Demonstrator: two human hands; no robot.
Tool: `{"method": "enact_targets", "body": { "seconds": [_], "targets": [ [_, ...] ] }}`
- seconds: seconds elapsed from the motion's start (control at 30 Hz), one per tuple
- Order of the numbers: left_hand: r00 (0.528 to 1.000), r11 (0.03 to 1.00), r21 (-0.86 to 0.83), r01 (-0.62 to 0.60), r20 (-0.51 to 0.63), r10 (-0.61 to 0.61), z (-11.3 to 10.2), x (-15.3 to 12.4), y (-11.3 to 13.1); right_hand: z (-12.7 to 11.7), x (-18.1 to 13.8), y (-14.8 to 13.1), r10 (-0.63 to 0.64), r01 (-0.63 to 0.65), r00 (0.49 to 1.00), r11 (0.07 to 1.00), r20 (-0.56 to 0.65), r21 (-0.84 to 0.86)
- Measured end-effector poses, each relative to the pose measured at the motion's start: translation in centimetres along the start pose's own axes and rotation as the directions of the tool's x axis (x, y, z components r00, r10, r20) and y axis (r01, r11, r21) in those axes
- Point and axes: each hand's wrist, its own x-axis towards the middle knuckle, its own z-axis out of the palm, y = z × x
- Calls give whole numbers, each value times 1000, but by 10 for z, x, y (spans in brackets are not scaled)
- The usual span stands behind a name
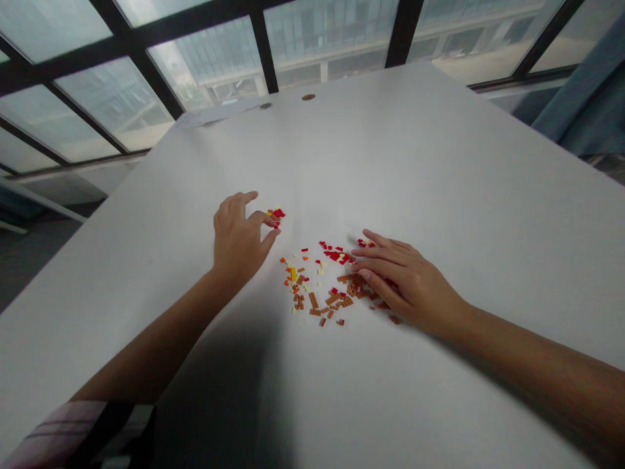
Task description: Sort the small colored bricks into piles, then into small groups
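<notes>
A scatter of tiny toy bricks (322,286), red, brown, orange and pale yellow, lies on the white table (390,163) in front of me. My left hand (239,238) is to the left of the scatter, its fingertips pinched on a small red and yellow brick cluster (276,215) set apart from the rest. My right hand (405,280) lies flat on the right side of the scatter, fingers stretched out over red and brown pieces, holding nothing.
A sheet of paper (215,114) lies at the far left of the table, near two small round holes (308,97). Large windows with dark frames (263,45) stand behind. A blue curtain (586,98) hangs at the right.
</notes>
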Motion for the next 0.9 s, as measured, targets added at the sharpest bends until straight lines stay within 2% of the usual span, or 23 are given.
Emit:
{"method": "enact_targets", "body": {
  "seconds": [0.13,0.27,0.43,0.6,0.73,0.83,0.9],
  "targets": [
    [993,991,66,119,-5,-119,15,-4,-29,1,0,0,-14,14,1000,1000,-12,-13],
    [984,982,64,175,6,-176,22,-8,-37,1,1,0,-13,12,1000,1000,-15,-22],
    [982,979,95,179,50,-184,17,-17,-40,1,0,1,-16,15,1000,1000,-17,-16],
    [993,991,69,116,28,-118,22,-20,-46,1,-1,1,17,-17,1000,1000,3,13],
    [999,999,-32,38,39,-37,17,-20,-27,6,0,0,56,-55,992,998,116,-10],
    [989,978,-166,-124,65,137,8,-24,5,9,-1,0,78,-67,979,996,191,-61],
    [966,951,-223,-216,95,241,3,-27,26,9,-2,1,74,-61,980,995,184,-75]
  ]
}}
